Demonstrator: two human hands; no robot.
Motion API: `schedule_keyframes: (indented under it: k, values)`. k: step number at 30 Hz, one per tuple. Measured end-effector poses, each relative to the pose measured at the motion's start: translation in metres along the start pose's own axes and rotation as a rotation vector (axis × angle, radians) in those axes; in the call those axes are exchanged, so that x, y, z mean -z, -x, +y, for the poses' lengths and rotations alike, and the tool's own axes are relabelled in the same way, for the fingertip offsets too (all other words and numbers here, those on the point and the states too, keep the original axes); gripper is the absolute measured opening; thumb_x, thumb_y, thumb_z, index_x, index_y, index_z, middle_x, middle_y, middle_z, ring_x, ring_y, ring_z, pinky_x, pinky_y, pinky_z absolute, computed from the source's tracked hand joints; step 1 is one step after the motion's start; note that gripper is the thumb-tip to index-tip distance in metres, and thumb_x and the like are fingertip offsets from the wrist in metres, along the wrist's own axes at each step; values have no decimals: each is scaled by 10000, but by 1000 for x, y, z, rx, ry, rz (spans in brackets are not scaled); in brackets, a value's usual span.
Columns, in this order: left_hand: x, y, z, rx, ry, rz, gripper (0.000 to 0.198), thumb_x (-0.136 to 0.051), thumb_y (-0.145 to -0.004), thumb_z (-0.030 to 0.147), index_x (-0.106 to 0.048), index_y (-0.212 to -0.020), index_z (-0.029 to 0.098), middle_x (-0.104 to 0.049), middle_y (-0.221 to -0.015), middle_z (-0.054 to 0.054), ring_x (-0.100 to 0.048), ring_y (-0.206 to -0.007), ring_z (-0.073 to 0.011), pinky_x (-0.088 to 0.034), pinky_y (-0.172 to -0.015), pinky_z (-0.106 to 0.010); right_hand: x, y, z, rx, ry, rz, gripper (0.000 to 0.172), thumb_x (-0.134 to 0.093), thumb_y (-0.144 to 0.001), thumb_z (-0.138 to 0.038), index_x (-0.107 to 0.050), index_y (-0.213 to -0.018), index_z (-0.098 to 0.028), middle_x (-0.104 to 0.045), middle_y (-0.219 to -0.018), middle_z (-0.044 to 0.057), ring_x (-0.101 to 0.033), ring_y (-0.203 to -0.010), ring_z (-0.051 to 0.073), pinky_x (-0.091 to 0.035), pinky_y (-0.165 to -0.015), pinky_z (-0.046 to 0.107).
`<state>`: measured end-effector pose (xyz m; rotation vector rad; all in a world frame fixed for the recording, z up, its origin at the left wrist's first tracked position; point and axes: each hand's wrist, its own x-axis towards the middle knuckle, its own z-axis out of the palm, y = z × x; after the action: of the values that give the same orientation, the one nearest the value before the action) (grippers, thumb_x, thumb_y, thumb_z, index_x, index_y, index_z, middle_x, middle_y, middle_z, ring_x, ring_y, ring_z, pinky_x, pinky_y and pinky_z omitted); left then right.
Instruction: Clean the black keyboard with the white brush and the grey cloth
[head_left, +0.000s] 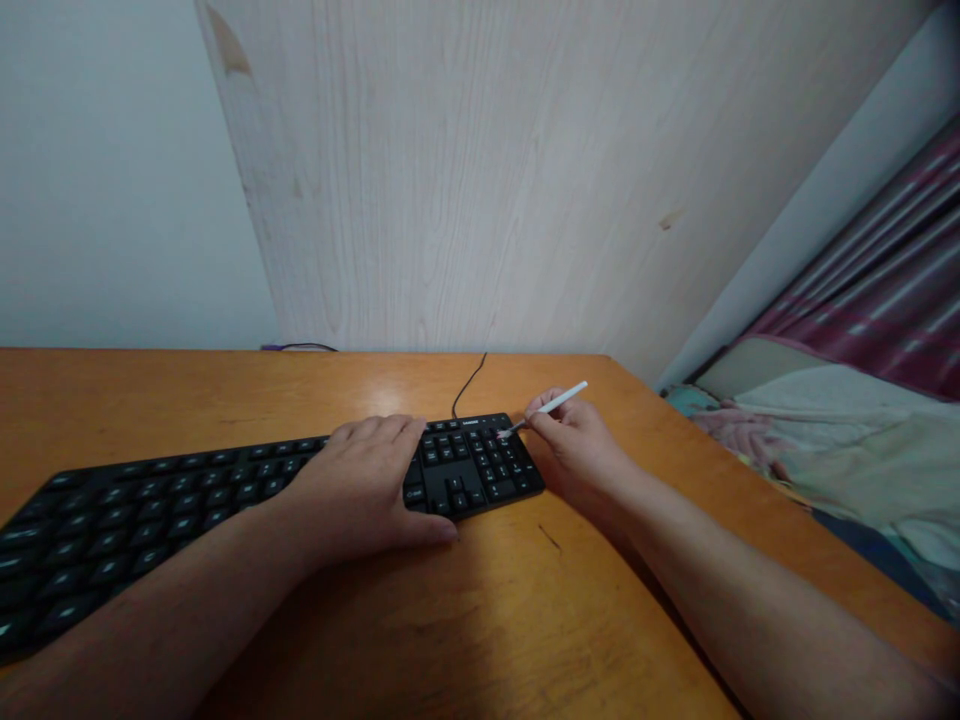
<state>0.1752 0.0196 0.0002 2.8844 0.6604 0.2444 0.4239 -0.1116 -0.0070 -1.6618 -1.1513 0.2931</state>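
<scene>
At the left, the black full-size keyboard [225,480] runs out of view across the wooden desk [525,630], with a thin dark cable [307,346] lying along the desk's back edge. The left hand [367,470] lies palm down across the keyboard, right of its middle, fingers extended over the keys and thumb reaching past the near edge. It is unclenched and pinches nothing; its job, I judge, is to steady the board, best done with even, mild weight so that it does not slide or rock. Behind the keyboard, its cord [469,383] runs to the back of the desk.

Farther right, the slim white-handled brush [564,396] slants down to the number pad [499,470], its tip at the upper keys. The right hand [581,445] has it pinched closed between thumb and fingers, pen-fashion, near the bristle end. That low hold should give fine control: short, light strokes along the gaps would suit, with the wrist loose. Beyond the desk's right side lies rumpled bedding [817,440], below a striped curtain [877,260].
</scene>
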Motion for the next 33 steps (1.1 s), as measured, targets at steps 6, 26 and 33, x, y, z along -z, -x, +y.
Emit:
schedule_keyframes:
  k: [6,26,33]
  values:
    - [0,1,0,3,20,8,1141,-569,-598,913,-510,-1453,159,-541,-1460,-207,-489,-1315,-447,-349,-1086,-542,14,-1,-5,53,314,80,81,-573,-830,-255,-578,-754,-228,-611,-736,27,-566,-743,207,-403,-695,337]
    - [-1,2,1,-20,15,16,1071,-609,-608,877,-524,-1402,164,-566,-1422,-195,-511,-1283,-408,-349,-1087,-523,-22,25,-14,-38,-356,-103,231,-684,-912,-453,-638,-953,-230,-692,-850,21,-619,-744,176,-479,-683,313]
    - [4,2,6,-1,9,0,1038,-635,-605,856,-538,-1375,167,-576,-1404,-196,-522,-1270,-407,-351,-1078,-512,-28,27,-7,237,13,-118,174,-617,-963,-386,-709,-1034,-256,-713,-1043,69,-644,-998,240,-488,-895,413]
